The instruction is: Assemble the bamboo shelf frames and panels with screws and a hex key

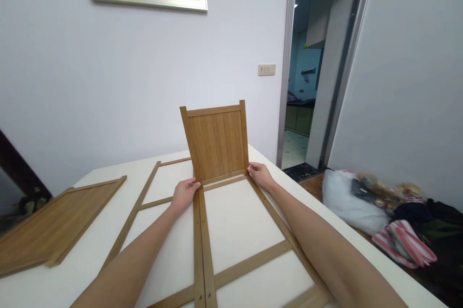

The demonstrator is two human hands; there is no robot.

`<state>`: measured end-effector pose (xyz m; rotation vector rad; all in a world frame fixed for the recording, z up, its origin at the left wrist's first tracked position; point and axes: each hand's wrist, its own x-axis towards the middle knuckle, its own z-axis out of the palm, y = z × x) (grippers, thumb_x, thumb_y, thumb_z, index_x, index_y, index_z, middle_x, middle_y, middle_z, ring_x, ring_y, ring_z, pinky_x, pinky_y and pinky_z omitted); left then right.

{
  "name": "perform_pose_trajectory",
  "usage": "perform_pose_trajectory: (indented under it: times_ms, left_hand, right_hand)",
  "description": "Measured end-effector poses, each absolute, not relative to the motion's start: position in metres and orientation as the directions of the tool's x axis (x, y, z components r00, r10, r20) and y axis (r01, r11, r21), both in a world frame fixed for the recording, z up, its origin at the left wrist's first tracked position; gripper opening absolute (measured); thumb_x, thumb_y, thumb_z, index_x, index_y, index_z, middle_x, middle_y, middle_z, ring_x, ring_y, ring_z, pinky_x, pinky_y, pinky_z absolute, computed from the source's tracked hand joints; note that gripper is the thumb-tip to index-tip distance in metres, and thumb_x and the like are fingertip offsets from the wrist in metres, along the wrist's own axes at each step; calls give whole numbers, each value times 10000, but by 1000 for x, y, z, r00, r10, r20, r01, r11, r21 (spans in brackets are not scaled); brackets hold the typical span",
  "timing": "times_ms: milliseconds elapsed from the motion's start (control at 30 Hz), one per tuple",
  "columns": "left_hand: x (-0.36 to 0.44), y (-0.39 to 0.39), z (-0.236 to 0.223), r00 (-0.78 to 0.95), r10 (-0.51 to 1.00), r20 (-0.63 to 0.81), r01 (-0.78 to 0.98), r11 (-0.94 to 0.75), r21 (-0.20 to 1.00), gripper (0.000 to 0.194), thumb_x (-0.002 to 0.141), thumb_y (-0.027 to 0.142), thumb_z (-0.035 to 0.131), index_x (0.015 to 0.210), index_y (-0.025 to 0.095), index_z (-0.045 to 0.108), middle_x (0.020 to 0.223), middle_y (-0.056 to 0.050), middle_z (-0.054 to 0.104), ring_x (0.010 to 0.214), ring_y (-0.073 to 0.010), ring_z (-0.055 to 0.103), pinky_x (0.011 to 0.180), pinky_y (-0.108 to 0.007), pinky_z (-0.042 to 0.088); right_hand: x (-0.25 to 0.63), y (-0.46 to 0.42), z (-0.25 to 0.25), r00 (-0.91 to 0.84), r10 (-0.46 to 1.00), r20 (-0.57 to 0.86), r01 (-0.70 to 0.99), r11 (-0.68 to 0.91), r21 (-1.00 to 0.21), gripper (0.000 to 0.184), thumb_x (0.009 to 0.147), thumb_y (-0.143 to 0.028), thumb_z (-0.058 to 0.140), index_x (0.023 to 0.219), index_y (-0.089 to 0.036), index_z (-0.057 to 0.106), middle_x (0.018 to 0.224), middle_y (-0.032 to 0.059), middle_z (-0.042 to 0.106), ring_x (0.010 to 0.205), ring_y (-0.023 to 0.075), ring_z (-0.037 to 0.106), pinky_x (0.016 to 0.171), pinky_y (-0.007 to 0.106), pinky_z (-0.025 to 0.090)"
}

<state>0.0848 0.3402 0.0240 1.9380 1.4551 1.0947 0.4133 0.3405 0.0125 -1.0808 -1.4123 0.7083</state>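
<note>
A brown wooden panel (217,146) with vertical grooves and two short posts at its top stands nearly upright, leaning slightly. Its lower edge meets the far end of a wooden frame (253,263) that lies flat. My left hand (185,195) is closed at the panel's lower left corner, thumb and fingers pinched there. At the lower right corner my right hand (261,176) grips with its fingertips. Some of the fingers on both hands are hidden behind the wood. A narrow gap shows between the panel's bottom rail and the frame's first crossbar.
Another frame (130,221) lies alongside on the left of the white table (108,170). A second grooved panel (68,221) lies farther left. Beyond the right table edge, a white bag (349,199) and striped cloth (404,244) rest on the floor near a doorway.
</note>
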Motion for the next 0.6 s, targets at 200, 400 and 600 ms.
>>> perform_pose_trajectory:
  times_ms: [200,400,600]
  left_hand:
    - [77,315,51,239,934,266,573,-356,738,210,740,370,596,644,204,684,672,14,730,750,-241,687,718,-318,516]
    - [60,277,76,248,931,266,520,-360,774,239,750,379,565,675,197,699,700,3,740,763,-243,686,719,-319,505]
    - [40,219,90,283,916,284,450,-388,804,250,749,381,567,732,198,737,778,-6,768,812,-250,701,752,-324,520]
  right_hand:
    - [409,329,26,89,922,377,196,355,-914,315,737,-411,650,928,-178,742,888,52,755,929,248,672,865,390,513]
    - [404,285,54,61,947,314,244,291,-925,332,729,-399,662,952,-167,743,819,45,737,720,194,654,663,315,506]
    - [386,225,70,34,955,295,263,276,-924,321,729,-417,653,915,-172,742,791,57,737,720,202,657,622,303,492]
